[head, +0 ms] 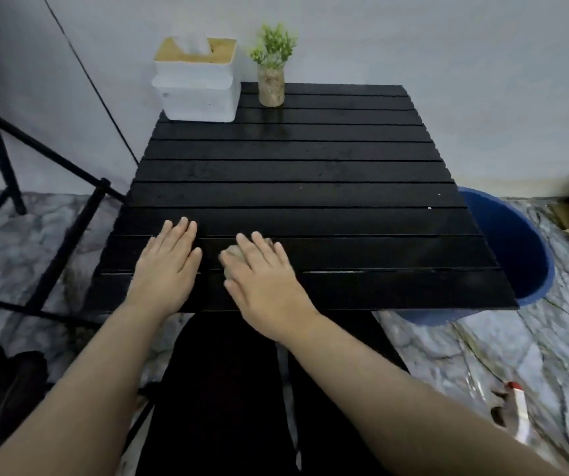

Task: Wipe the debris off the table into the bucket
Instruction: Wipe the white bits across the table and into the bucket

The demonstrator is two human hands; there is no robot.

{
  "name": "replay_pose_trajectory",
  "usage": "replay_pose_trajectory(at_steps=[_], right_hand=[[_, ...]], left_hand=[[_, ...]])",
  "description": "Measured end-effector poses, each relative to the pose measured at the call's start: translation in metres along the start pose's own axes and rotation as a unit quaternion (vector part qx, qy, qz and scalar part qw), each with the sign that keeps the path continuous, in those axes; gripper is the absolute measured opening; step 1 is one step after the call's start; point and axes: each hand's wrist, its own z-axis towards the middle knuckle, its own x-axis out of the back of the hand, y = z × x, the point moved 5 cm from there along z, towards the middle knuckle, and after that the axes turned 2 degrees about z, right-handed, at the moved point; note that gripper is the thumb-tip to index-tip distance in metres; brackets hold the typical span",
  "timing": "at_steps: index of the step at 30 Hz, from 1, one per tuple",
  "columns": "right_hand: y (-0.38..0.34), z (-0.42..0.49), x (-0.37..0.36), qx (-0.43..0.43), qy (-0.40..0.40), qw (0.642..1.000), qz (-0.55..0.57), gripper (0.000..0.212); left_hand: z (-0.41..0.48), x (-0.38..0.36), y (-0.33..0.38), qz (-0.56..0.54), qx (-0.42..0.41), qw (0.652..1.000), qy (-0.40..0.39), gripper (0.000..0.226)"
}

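Hands rest side by side on the near part of a black slatted worktop (310,166). The left hand (166,266) lies flat and open, with its fingers spread out and nothing in it. The right hand (259,283) lies on top of a small tan wad (233,255), maybe a cloth or tissue, and presses it onto the worktop; only a bit of the wad peeks out by the fingers. A few tiny white specks (429,208) sit near the right edge of the worktop. A blue bucket (516,249) stands on the floor just beside that right edge, partly tucked under it. At the far end are a white tissue box (197,84) and, next to it, a little green plant (272,67) in a jar.
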Motion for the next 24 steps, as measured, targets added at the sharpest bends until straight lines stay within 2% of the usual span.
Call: replay_pose_trajectory(at_steps=[1,3,7,10,12,15,18,21,22,24], right_hand=[[-0.005,0.002,-0.001,0.018,-0.016,1.000,0.010,0.056],[0.027,-0.004,0.015,-0.017,0.006,1.000,0.007,0.059],[0.138,-0.046,0.067,-0.204,0.071,0.974,-0.069,0.055],[0.144,-0.051,0.071,-0.285,0.126,0.945,-0.096,0.050],[0.101,-0.028,0.048,-0.266,0.130,0.949,-0.105,0.047],[-0.001,0.015,-0.004,-0.126,0.099,0.982,-0.100,0.043],[-0.064,0.030,-0.037,-0.003,0.056,0.998,-0.022,0.043],[-0.017,0.042,-0.017,0.052,0.016,0.999,-0.006,0.045],[0.016,0.050,-0.004,0.035,0.028,0.999,-0.016,0.045],[0.092,0.077,0.027,-0.062,0.060,0.996,-0.027,0.040]], left_hand=[[-0.002,0.006,-0.013,0.003,0.010,1.000,0.006,0.050],[-0.004,0.014,-0.032,0.012,0.020,1.000,0.013,0.050],[-0.002,0.014,-0.057,0.053,-0.002,0.999,0.000,0.051],[0.000,0.008,-0.058,0.044,-0.020,0.999,-0.005,0.052],[0.000,0.009,-0.060,0.019,-0.023,1.000,-0.003,0.051],[0.001,0.016,-0.065,-0.038,-0.028,0.999,0.008,0.050],[0.011,0.027,-0.073,-0.075,-0.016,0.997,0.024,0.051],[0.038,0.031,-0.070,-0.064,-0.026,0.997,0.029,0.051],[0.050,0.031,-0.066,-0.058,-0.032,0.997,0.029,0.051],[0.076,0.031,-0.055,-0.047,-0.042,0.998,0.029,0.050]])
